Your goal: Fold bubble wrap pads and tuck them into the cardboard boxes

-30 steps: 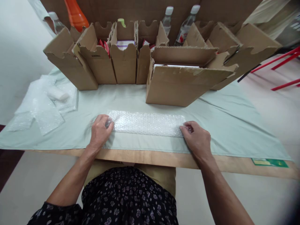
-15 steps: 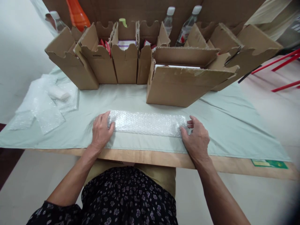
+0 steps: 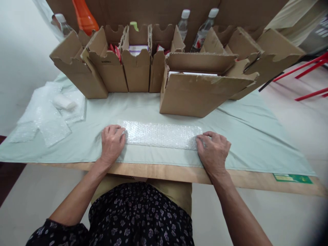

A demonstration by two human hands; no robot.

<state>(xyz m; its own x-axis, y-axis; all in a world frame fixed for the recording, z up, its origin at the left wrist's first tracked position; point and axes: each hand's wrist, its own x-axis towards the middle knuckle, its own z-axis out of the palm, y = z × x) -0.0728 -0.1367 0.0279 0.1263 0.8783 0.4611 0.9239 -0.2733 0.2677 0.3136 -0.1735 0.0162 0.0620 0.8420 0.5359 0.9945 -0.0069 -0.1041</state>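
Observation:
A long, flat strip of bubble wrap (image 3: pixel 161 135) lies crosswise on the pale green cloth (image 3: pixel 143 155) near the table's front edge. My left hand (image 3: pixel 112 141) grips its left end, thumb and fingers closed on the plastic. At the opposite end, my right hand (image 3: pixel 213 150) pinches the strip between thumb and fingers. Whether anything is wrapped inside the strip, I cannot tell.
Several open cardboard boxes (image 3: pixel 138 73) stand in a row behind, and a larger cardboard box (image 3: pixel 202 94) sits nearer on the right. More bubble wrap (image 3: pixel 48 112) is piled at the left. Bottles (image 3: pixel 205 30) and an orange object (image 3: pixel 84 17) rise behind the boxes.
The fingers of both hands have closed in on the strip's ends, from a looser hold to a pinch. The strip itself has hardly shifted.

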